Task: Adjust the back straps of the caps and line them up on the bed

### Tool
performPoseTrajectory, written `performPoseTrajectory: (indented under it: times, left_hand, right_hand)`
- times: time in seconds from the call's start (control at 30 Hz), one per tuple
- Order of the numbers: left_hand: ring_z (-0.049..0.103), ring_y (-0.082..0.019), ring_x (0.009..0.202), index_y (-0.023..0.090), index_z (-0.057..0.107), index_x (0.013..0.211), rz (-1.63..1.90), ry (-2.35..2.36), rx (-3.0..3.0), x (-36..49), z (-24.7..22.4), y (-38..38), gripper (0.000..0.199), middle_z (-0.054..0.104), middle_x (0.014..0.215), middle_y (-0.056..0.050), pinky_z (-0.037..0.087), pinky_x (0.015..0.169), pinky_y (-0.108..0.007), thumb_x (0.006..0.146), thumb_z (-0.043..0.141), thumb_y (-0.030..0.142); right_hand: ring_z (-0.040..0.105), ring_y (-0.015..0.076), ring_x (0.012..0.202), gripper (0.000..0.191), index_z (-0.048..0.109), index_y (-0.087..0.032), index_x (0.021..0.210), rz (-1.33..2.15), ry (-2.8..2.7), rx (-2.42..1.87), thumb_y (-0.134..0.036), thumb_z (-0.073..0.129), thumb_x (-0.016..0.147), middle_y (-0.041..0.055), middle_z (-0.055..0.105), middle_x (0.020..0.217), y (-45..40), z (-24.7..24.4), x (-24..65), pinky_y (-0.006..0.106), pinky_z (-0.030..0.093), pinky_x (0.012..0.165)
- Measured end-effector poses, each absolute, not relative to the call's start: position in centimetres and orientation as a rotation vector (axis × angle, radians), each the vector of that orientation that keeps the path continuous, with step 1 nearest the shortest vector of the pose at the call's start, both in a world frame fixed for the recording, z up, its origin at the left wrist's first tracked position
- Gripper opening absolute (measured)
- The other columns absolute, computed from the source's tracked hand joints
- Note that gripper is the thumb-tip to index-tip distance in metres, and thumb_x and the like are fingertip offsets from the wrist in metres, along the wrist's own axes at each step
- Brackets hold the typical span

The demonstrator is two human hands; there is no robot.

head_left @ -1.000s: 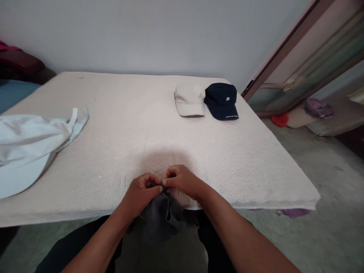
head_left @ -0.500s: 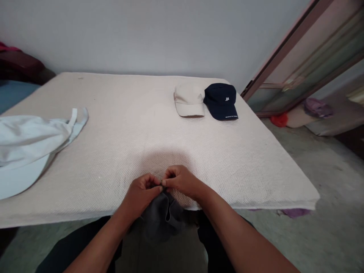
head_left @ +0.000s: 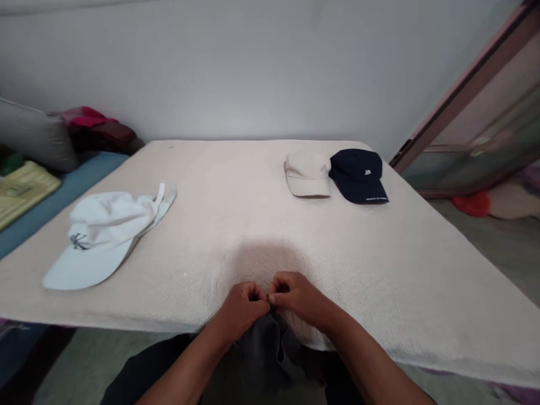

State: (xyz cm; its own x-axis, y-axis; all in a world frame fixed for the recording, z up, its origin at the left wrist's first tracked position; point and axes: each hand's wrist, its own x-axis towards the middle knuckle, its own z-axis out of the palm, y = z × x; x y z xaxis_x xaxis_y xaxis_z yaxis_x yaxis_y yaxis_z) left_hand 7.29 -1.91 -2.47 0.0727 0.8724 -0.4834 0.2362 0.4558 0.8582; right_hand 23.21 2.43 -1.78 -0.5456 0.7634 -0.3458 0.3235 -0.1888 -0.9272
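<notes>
My left hand [head_left: 245, 306] and my right hand [head_left: 296, 293] meet at the near edge of the table. Both are pinched on the top of a dark grey cloth item [head_left: 264, 346], which hangs down over the edge between my forearms. Farther back on the right, a beige cap [head_left: 307, 173] rests against a navy cap [head_left: 358, 174], their brims facing me. A white cap [head_left: 105, 230] with a dark logo lies on the left, its strap pointing back and to the right.
The table [head_left: 219, 197] has a pale textured cover and meets a grey wall. On the left are a grey cushion [head_left: 36, 135], a yellow item [head_left: 27, 188] and dark red things. A door frame and a red object [head_left: 471, 203] are on the right.
The view has swung left, so the whole white cap now shows and everything sits further right and lower. Both hands keep their pinch on the dark grey cloth item.
</notes>
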Motion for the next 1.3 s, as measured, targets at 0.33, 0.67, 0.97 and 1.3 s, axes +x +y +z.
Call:
performPoseTrajectory:
  times: [0.33, 0.67, 0.97, 1.3]
  left_hand:
    - [0.035, -0.010, 0.048, 0.017, 0.052, 0.064, 0.649, 1.366, 0.863, 7.2, -2.5, -2.3, 0.009, 0.042, 0.054, 0.005, 0.025, 0.047, -0.024, 0.059, 0.057, 0.022]
    - [0.039, -0.010, 0.047, 0.016, 0.056, 0.065, 0.663, 1.247, 0.763, 7.5, -2.1, -2.3, 0.008, 0.049, 0.054, 0.004, 0.026, 0.048, -0.023, 0.058, 0.053, 0.017]
    - [0.031, -0.009, 0.048, 0.019, 0.043, 0.057, 0.717, 1.096, 0.674, 7.4, -1.9, -2.5, 0.008, 0.037, 0.052, 0.006, 0.022, 0.045, -0.022, 0.061, 0.050, 0.017]
    - [0.031, -0.010, 0.053, 0.020, 0.038, 0.057, 0.715, 1.033, 0.599, 6.7, -1.4, -2.8, 0.012, 0.034, 0.056, 0.007, 0.026, 0.050, -0.022, 0.060, 0.050, 0.017]
  right_hand:
    - [0.055, 0.0143, 0.080, 0.026, 0.064, -0.018, 0.090, 1.761, -1.956, -0.958, -0.008, 0.057, 0.066, 0.0019, 0.063, 0.088, 2.4, -0.4, 24.1, 0.024, 0.041, 0.070]
    - [0.053, 0.0147, 0.076, 0.025, 0.060, -0.019, 0.087, 1.505, -2.182, -1.043, -0.013, 0.061, 0.063, 0.0010, 0.061, 0.085, 1.9, 0.4, 24.3, 0.024, 0.038, 0.065]
    - [0.050, 0.0118, 0.071, 0.024, 0.059, -0.018, 0.084, 1.409, -2.220, -1.013, -0.013, 0.063, 0.061, -0.0011, 0.058, 0.080, 2.0, -0.1, 24.8, 0.021, 0.036, 0.061]
    - [0.050, 0.0103, 0.066, 0.020, 0.057, -0.017, 0.083, 1.488, -2.165, -1.000, -0.019, 0.065, 0.064, -0.0022, 0.056, 0.074, 2.0, 0.1, 25.0, 0.020, 0.036, 0.057]
